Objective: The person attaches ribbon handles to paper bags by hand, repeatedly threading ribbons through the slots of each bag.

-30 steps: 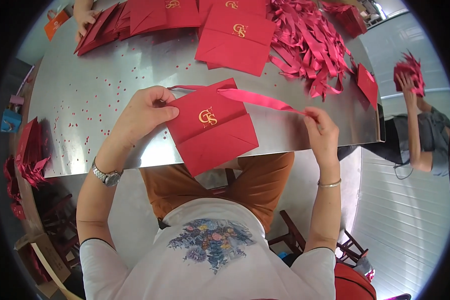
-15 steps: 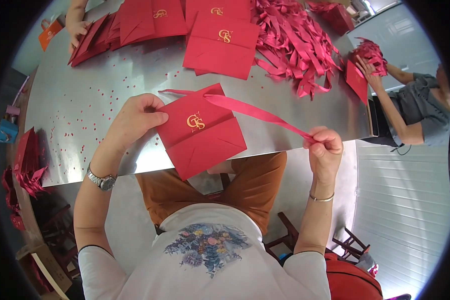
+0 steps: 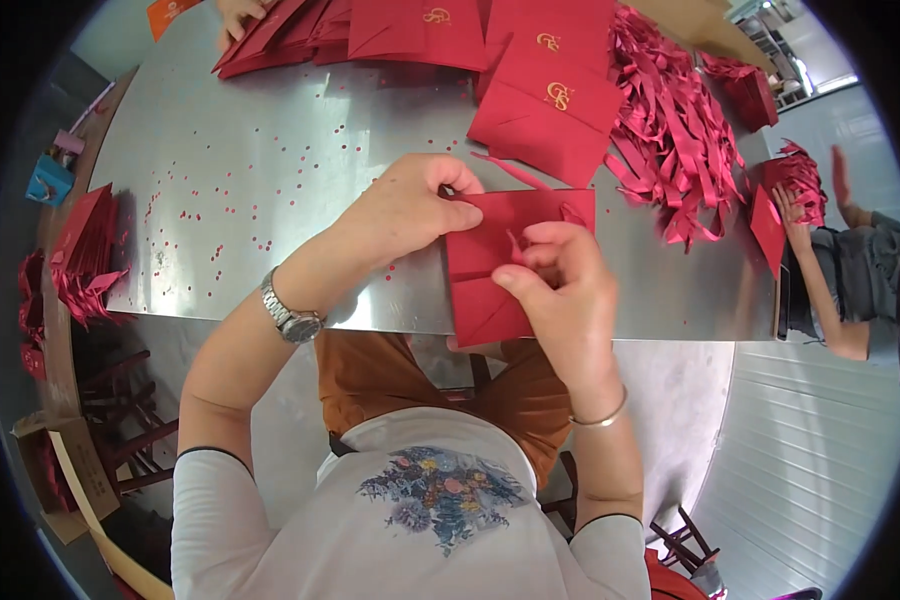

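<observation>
"Red paper bag: where does it lie, and how heavy would it feel?"

"Folded flat, overlapping the near edge of the bench in view. I can't tell whether it rests there or is held just clear. I'd expect it to be light, since it looks like thin card."

"Stiff or soft?"

"Fairly stiff across the panels, I'd judge, with some give along the crease across its middle. A hard squeeze there could mark it, so an upper corner is the better hold."

"And each grip?"

"The left grip is clamped on the bag's upper left corner, thumb on the front face. The right grip is bent over the front, with ribbon at its fingertips; I can't tell whether finger and thumb close on it."

"How would that ribbon handle?"

"Soft, limp and probably slippery, like satin. Pinch it near the tip and draw it gently, as the paper could tear. That pink tip, the smallest piece, pokes out beside the fingers."
</observation>
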Demonstrator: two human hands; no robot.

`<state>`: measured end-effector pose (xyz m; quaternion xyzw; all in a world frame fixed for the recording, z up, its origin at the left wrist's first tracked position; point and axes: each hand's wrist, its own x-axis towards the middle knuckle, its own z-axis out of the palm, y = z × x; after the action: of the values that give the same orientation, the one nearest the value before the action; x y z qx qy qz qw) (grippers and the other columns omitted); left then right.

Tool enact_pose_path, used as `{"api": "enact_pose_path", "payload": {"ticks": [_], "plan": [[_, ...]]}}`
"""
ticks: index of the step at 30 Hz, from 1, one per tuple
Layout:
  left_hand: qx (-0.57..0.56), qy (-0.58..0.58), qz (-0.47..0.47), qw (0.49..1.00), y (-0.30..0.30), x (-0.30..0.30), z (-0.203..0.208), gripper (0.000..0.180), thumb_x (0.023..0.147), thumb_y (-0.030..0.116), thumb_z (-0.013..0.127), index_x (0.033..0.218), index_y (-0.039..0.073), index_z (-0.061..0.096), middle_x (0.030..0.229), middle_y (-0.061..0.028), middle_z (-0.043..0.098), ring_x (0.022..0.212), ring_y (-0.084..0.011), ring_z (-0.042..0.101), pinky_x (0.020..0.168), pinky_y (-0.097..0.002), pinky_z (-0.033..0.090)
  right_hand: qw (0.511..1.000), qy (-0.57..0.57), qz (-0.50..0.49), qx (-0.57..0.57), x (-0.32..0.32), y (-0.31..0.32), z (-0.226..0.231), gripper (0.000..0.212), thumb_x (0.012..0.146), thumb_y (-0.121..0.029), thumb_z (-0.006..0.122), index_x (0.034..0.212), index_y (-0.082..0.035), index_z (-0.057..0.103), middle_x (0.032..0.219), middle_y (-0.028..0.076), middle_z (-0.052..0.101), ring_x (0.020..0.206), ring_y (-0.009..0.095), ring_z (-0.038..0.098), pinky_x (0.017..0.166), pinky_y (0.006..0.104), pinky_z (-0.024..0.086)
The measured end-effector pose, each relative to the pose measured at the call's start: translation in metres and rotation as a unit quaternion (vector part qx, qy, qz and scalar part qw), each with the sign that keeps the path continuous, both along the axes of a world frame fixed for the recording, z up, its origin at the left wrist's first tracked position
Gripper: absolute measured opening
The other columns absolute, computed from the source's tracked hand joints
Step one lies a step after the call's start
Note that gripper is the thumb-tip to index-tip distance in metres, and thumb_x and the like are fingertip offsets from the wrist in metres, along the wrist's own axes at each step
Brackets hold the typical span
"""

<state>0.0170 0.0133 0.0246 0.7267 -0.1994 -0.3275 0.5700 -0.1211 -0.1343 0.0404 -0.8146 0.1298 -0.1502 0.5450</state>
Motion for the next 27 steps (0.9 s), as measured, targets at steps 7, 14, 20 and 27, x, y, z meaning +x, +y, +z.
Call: {"api": "enact_pose_path", "payload": {"ticks": [7,14,20,27], "plan": [[0.027,-0.001,-0.041,0.999,-0.003,0.003,0.002,0.01,0.085,0.004,0.066,0.094,0.0,0.065,0.084,-0.0012,0.062,0.077,-0.0088,0.055,0.069,-0.0239,0.047,0.999,-0.023,0.003,0.03,0.009,0.0,-0.035,0.021,0.082,-0.002,0.073,0.101,0.001,0.065,0.086,0.006,0.068,0.076,0.009,0.061,0.069,0.0244,0.051],[0.042,-0.02,-0.081,0.996,-0.004,0.008,-0.006,0.013,0.085,0.004,0.064,0.096,-0.002,0.065,0.084,0.0006,0.062,0.076,-0.0076,0.054,0.066,-0.0235,0.045,0.997,-0.029,-0.043,0.051,0.014,0.001,-0.045,0.013,0.084,-0.002,0.071,0.096,0.0,0.067,0.086,0.003,0.067,0.076,0.008,0.058,0.07,0.0223,0.049],[0.026,-0.028,-0.086,0.996,-0.004,0.005,-0.01,0.011,0.086,0.005,0.062,0.095,-0.002,0.065,0.082,0.0013,0.061,0.074,-0.0069,0.052,0.065,-0.0227,0.044,0.995,-0.057,-0.065,-0.05,0.015,0.007,-0.051,0.01,0.082,-0.003,0.073,0.091,0.0,0.068,0.083,0.006,0.068,0.071,0.011,0.062,0.064,0.0245,0.051],[0.009,0.011,-0.069,0.997,0.0,0.003,-0.011,0.01,0.086,0.004,0.062,0.094,-0.001,0.065,0.083,0.0013,0.061,0.076,-0.0059,0.052,0.067,-0.0219,0.044,0.992,-0.072,-0.092,-0.054,0.019,0.016,-0.053,0.01,0.081,-0.002,0.074,0.088,0.001,0.068,0.079,0.008,0.068,0.065,0.012,0.063,0.06,0.0247,0.052]]}}
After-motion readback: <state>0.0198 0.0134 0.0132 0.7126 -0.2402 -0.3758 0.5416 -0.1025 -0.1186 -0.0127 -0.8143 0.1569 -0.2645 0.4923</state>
